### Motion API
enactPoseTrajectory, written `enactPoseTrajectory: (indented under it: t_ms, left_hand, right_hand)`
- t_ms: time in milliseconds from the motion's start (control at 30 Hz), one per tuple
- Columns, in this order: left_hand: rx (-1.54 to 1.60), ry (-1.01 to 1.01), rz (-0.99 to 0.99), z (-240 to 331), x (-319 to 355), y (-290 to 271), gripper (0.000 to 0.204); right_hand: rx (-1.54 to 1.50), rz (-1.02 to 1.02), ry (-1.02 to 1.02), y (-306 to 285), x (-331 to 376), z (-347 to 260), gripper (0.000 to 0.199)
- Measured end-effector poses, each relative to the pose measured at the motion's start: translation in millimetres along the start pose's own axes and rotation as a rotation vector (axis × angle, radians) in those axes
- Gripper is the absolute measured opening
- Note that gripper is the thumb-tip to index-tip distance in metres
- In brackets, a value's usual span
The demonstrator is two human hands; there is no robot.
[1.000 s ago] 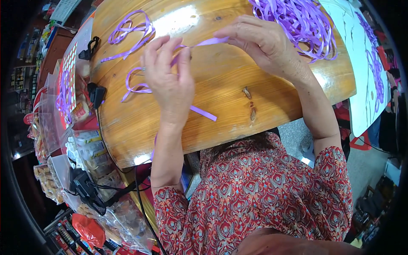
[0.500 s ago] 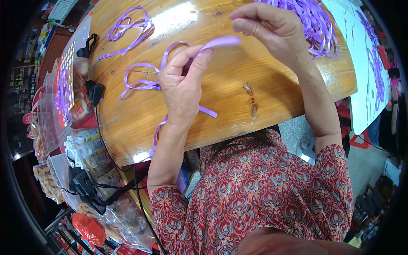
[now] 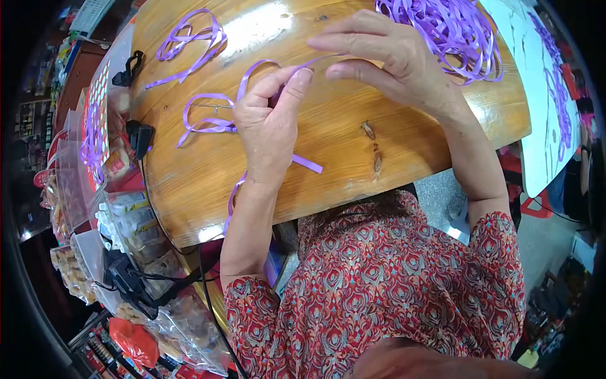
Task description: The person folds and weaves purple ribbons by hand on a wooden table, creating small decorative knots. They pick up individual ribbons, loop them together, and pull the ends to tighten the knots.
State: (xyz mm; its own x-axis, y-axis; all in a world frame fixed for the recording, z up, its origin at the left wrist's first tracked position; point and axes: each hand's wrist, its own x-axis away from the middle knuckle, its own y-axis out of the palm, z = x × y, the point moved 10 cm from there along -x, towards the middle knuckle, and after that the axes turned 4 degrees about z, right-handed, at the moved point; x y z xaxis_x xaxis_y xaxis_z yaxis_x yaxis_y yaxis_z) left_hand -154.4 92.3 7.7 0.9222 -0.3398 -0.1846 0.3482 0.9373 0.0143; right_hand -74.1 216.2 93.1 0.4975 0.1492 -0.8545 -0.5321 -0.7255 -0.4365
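Note:
Over the wooden table (image 3: 328, 208), my left hand (image 3: 268, 126) pinches a purple ribbon (image 3: 320, 60) between thumb and forefinger. A short length of it sticks out to the right, its edge turned up, reaching in between the parted fingers and thumb of my right hand (image 3: 404, 66). That hand is open and does not visibly grip the ribbon. More purple ribbon (image 3: 208, 97) lies in loops left of my left hand, and a strip end (image 3: 307, 163) shows by the wrist. Among the loops lies a small thin metal piece (image 3: 216, 107).
A heap of purple ribbons (image 3: 451, 38) lies at the far right of the table, and a looped ribbon (image 3: 189, 44) at far left. A white marbled table (image 3: 536, 170) stands right. Bagged goods (image 3: 136, 215), black adapters (image 3: 140, 136) and cables flank the left edge.
My right hand has come left and down toward the ribbon end at my left fingertips. The ribbon's tip has turned from broad side to edge. My left hand has barely shifted.

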Motion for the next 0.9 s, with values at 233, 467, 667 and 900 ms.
enactPoseTrajectory:
  t_ms: [233, 467, 667, 900]
  left_hand:
    - [0.049, -0.189, -0.036, -10.0, 0.3, -2.1, 0.012]
    - [0.202, -0.139, 0.004, -11.6, -6.0, -8.2, 0.011]
    - [0.175, -0.139, 0.003, -8.4, -6.6, -9.5, 0.01]
    - [0.196, -0.159, -0.007, -9.8, -8.1, -9.0, 0.008]
  right_hand:
    - [-0.025, -0.084, 0.245, 7.4, 7.8, 20.4, 0.014]
    - [-0.053, -0.063, 0.215, 8.9, 6.5, 15.0, 0.011]
    - [-0.034, -0.09, 0.357, 4.9, 5.1, 18.8, 0.014]
    - [0.131, -0.247, 0.184, 28.7, 14.5, 8.9, 0.011]
